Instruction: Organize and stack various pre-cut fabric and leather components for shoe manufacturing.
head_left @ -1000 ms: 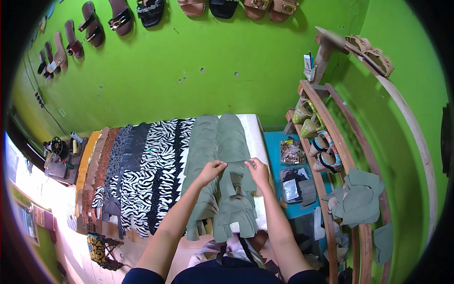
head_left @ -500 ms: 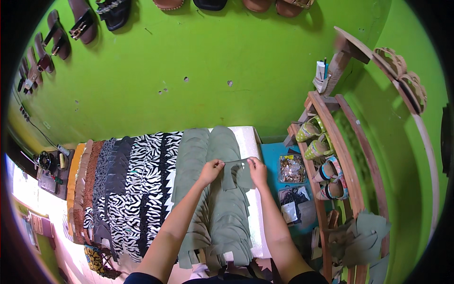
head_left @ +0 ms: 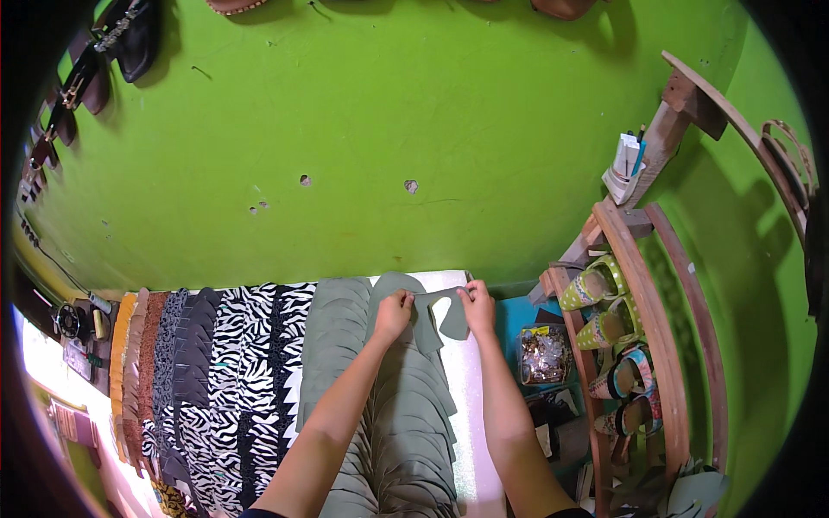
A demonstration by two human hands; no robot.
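Between my two hands hangs a grey-green cut piece of sheet material, arch-shaped with a gap in its middle. My left hand pinches its upper left corner, and my right hand pinches the upper right one. The piece is over the far end of a long row of overlapping grey-green pieces. A second such row lies to the left. Under the rows, a white board shows along the right side.
Farther left lie rows of zebra-print, dark grey, brown and orange pieces. At right stand a box of small shiny parts and a wooden rack with sandals. Footwear hangs on the green wall.
The view has shifted, so the table sits lower in the picture. Both hands still hold the piece, now nearer the row's far end, and the gap in it shows more clearly.
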